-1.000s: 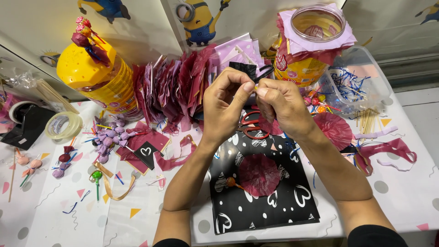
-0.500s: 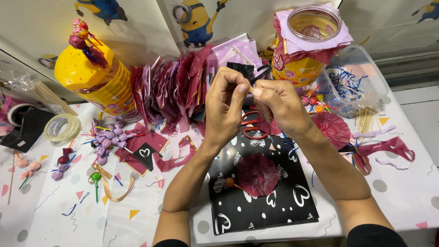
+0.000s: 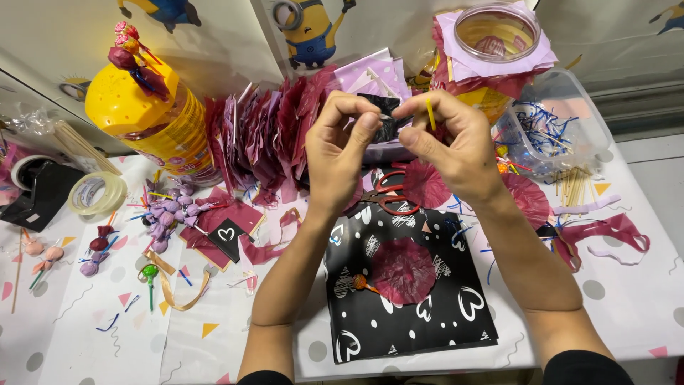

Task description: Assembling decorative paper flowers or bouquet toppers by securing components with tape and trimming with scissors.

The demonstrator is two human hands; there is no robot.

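Left hand (image 3: 342,146) and right hand (image 3: 452,139) together pinched a black wrapper scrap (image 3: 387,117), twelve o'clock of the black heart-print sheet (image 3: 413,306).

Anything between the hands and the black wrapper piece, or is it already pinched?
Nothing in the way. The left hand and right hand both already pinch the black wrapper piece directly; a yellow stick rises from the right hand.

The yellow jar (image 3: 146,117) and the row of red papers (image 3: 267,135) block the back. Scissors (image 3: 390,192) lie under the hands. Bare desk (image 3: 92,349) shows at front left.
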